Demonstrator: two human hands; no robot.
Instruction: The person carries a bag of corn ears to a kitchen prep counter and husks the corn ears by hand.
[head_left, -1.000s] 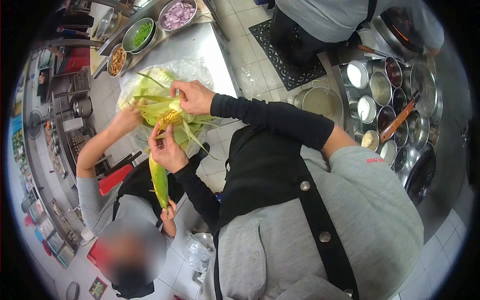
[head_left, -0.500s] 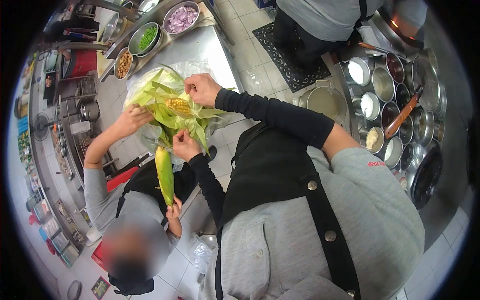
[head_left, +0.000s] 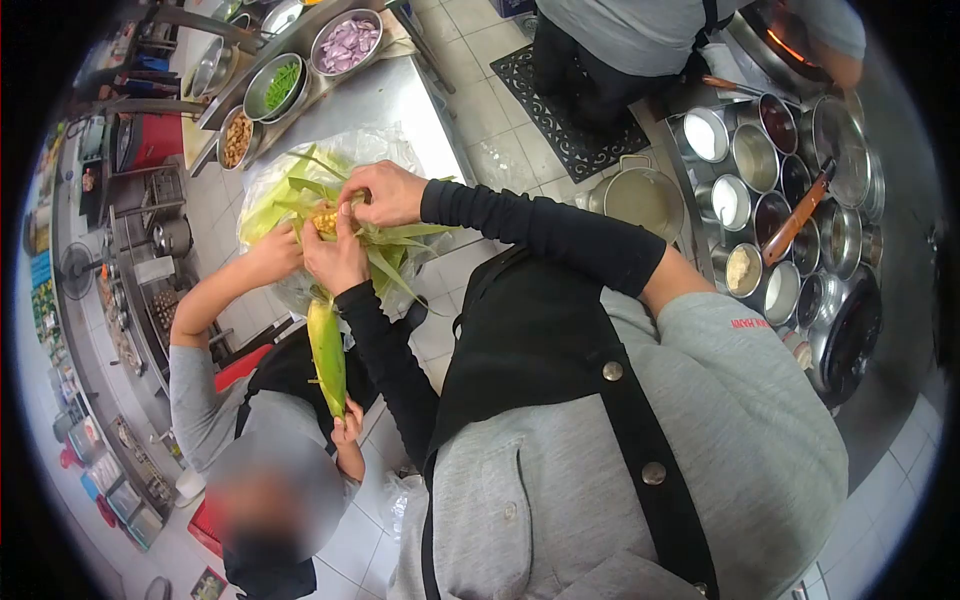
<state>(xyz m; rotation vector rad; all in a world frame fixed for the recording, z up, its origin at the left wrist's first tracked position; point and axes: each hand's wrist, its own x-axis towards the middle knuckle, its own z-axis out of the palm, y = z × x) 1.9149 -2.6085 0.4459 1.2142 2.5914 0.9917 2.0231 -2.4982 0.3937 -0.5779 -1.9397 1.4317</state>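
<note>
Yellow kernels of a partly husked ear of corn [head_left: 325, 219] show between my hands, with green husk leaves [head_left: 395, 243] spread around it. My left hand [head_left: 337, 258] is closed at the ear, fingers and thumb around its near side. From the other side my right hand [head_left: 388, 192] pinches close to my left fingertips; whatever it grips there is hidden. Just beyond, a co-worker's hand [head_left: 272, 256] is at the husks. Their other hand [head_left: 347, 424] holds an unhusked ear of corn [head_left: 327, 355] by one end.
Clear plastic [head_left: 390, 150] lies under the husks on the metal table [head_left: 385, 100]. Bowls of chopped purple onion [head_left: 347, 45], green pieces [head_left: 282, 85] and brown pieces [head_left: 236, 140] line its edge. Metal pots [head_left: 755, 157] crowd the right counter. Another person [head_left: 620, 40] stands at the stove.
My left hand has moved up from beside the husks onto the ear. My right hand has shifted left and down to meet it. The kernels are now mostly covered.
</note>
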